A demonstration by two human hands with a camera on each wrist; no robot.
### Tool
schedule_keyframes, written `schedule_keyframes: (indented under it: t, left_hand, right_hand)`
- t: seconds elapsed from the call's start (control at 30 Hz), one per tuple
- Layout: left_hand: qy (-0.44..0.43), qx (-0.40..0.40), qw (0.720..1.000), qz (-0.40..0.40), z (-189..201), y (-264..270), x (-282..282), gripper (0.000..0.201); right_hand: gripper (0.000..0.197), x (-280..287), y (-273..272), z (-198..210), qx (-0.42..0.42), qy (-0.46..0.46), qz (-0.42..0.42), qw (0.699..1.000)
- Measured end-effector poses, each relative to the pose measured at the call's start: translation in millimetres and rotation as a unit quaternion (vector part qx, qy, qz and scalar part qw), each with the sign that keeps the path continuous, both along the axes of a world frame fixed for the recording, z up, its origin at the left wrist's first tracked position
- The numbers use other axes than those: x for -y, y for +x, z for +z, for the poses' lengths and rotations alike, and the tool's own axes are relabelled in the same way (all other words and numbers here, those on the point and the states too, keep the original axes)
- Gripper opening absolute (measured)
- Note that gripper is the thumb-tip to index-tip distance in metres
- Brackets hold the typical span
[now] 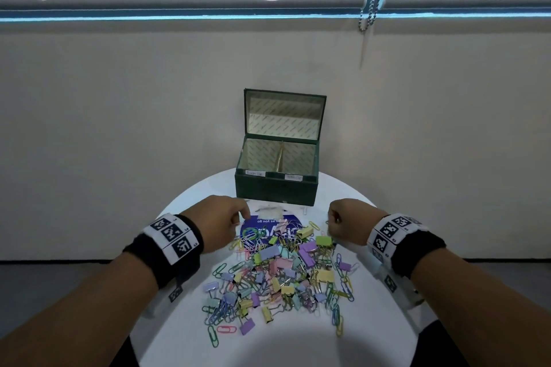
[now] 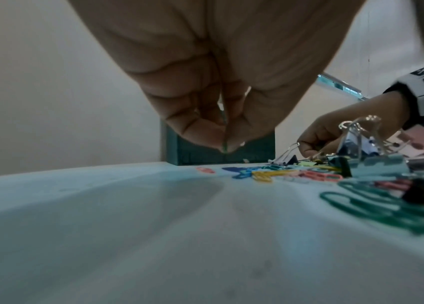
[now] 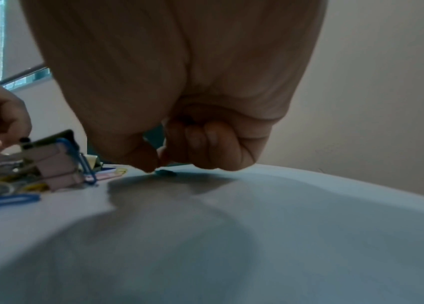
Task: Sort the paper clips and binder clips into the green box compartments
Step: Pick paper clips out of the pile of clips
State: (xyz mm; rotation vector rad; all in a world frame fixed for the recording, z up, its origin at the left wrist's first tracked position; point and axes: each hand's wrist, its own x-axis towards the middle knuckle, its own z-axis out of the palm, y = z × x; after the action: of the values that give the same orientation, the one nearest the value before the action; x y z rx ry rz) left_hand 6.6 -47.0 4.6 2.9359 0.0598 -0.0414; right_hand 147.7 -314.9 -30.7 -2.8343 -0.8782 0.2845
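The green box [image 1: 277, 191] stands open at the table's far side, lid up, with a divider [image 1: 280, 158] making two labelled compartments that look empty. A pile of pastel paper clips and binder clips [image 1: 283, 271] lies in front of it. My left hand [image 1: 243, 217] hovers at the pile's far left; in the left wrist view this left hand [image 2: 225, 148] pinches a thin green paper clip [image 2: 224, 127] between thumb and forefinger. My right hand [image 1: 329, 223] is at the pile's far right, its fingers curled. There, thumb and forefinger of the right hand [image 3: 157, 162] pinch a teal paper clip [image 3: 165, 172] lying on the table.
The round white table [image 1: 185, 217] has bare surface left and right of the pile. A blue printed sticker [image 1: 265, 222] lies under the pile's far end. A beige wall rises behind the box, and a bead chain [image 1: 369, 9] hangs at the upper right.
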Motion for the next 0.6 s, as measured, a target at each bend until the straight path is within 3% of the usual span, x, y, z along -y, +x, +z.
schedule_keyframes:
  t: [0.13,0.23,0.3,0.33,0.37,0.4,0.47,0.53,0.6]
  left_hand:
    - [-0.041,0.087,0.995,0.010,-1,-1,-4,0.031]
    - [-0.077,0.079,0.993,0.033,7,-1,-10,0.026]
    - [-0.246,0.072,0.964,0.079,15,0,-20,0.020]
    - [-0.387,0.065,0.912,0.121,20,-2,-26,0.020]
    - [-0.538,0.054,0.826,0.158,24,-3,-34,0.022]
    - [-0.663,0.051,0.723,0.187,27,-4,-42,0.023]
    - [-0.813,0.065,0.541,0.206,26,-5,-58,0.038]
    - [-0.875,0.102,0.429,0.198,18,-2,-70,0.064]
    - [-0.897,0.116,0.370,0.214,5,0,-70,0.053]
  right_hand:
    - [0.011,1,1,7,-0.001,0.029,-0.021,0.999]
    - [0.008,5,1,5,0.012,0.022,-0.030,0.999]
    - [0.009,8,1,3,0.024,0.000,-0.032,0.999]
    - [0.012,8,1,2,0.030,-0.007,-0.028,0.999]
    - [0.016,7,1,2,0.032,-0.013,-0.025,0.999]
    - [0.017,6,1,1,0.030,-0.017,-0.022,0.999]
    - [0.017,4,-1,1,0.015,-0.025,-0.018,0.999]
    - [0.015,2,-1,2,-0.005,-0.029,-0.020,0.999]
    - [0.016,1,-1,6,-0.022,-0.013,-0.024,0.999]
